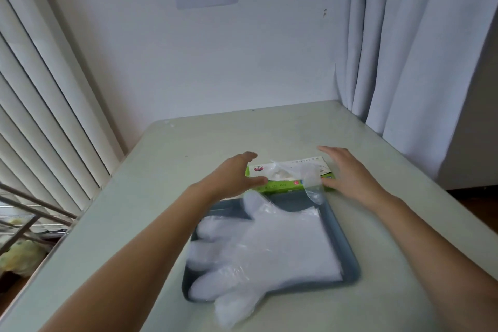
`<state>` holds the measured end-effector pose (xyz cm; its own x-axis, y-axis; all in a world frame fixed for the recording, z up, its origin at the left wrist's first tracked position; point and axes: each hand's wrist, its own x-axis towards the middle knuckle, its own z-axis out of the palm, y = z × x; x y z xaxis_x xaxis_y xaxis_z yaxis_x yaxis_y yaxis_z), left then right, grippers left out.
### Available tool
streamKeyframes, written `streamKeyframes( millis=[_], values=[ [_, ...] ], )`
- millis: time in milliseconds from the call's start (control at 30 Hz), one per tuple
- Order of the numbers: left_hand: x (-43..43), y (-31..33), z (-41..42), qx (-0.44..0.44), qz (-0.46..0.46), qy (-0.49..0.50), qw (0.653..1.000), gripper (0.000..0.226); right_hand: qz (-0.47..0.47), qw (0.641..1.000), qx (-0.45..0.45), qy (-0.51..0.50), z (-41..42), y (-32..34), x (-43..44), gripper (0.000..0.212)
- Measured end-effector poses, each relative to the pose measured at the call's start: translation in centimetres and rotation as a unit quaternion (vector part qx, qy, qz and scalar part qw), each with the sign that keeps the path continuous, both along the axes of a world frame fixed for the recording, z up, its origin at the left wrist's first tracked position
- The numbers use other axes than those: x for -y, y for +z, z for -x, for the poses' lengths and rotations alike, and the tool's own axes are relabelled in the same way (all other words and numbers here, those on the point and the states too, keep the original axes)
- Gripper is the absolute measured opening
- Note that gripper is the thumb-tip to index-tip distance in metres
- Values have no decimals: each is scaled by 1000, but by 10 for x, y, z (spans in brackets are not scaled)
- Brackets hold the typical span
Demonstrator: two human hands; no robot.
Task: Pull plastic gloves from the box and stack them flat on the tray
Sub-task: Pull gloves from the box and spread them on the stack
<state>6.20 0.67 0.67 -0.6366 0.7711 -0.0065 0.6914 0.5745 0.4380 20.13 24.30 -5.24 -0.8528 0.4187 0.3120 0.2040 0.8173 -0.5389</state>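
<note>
A green and white glove box [285, 189] lies on the table just behind a grey-blue tray [350, 256]. A stack of clear plastic gloves [269, 248] lies flat in the tray, fingers pointing left and spilling over its front-left rim. Another clear glove [312, 183] hangs out of the box's top slot and droops over the tray's far edge. My left hand [231, 176] is at the box's left end, thumb against its front, fingers spread. At the box's right end my right hand [347, 172] has its fingers extended and its thumb by the front corner. Neither hand holds a glove.
The pale table [167, 197] meets a white wall at the back. White vertical blinds [40, 105] stand left and a pale curtain [404, 48] right. A wire rack [29, 213] sits beyond the table's left edge.
</note>
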Motion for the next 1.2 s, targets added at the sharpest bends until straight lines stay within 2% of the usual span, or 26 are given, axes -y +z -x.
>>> streamKeyframes(
  millis=[167, 267, 367, 500, 533, 600, 700, 800, 967, 1067, 1133, 1200],
  values=[
    [-32, -24, 6, 70, -1, 6, 998, 90, 33, 996, -67, 52, 13, -6, 3, 65],
    [-42, -39, 8, 61, 20, -2, 998, 84, 46, 989, -115, 82, 19, -7, 7, 54],
    [-45, -49, 10, 53, 7, -6, 999, 81, 100, 979, -142, 107, 21, 2, 15, 36],
    [-48, -53, 10, 56, -17, -2, 998, 77, 196, 968, -110, 110, 24, 15, 19, 17],
    [-49, -54, 11, 61, -21, 3, 998, 74, 217, 967, -95, 93, 25, 17, 18, 30],
    [-52, -57, 13, 68, -27, 17, 997, 70, 200, 975, -88, 49, 27, 22, 14, 65],
    [-56, -60, 15, 73, -18, 37, 997, 63, 124, 987, -105, -16, 33, 31, 11, 49],
    [-59, -58, 14, 75, -7, 39, 996, 66, 63, 989, -125, -38, 37, 46, 19, 50],
    [-58, -56, 13, 86, -2, 38, 996, 72, 71, 973, -208, -70, 40, 85, 30, 50],
    [-57, -53, 12, 102, -12, 39, 994, 72, 114, 961, -252, -28, 32, 122, 33, 53],
    [-55, -47, 11, 111, 0, 35, 993, 73, 136, 961, -238, 26, 21, 142, 36, 48],
    [-50, -38, 12, 147, -36, 53, 987, 66, 156, 964, -200, 78, 10, 155, 37, 46]
  ],
)
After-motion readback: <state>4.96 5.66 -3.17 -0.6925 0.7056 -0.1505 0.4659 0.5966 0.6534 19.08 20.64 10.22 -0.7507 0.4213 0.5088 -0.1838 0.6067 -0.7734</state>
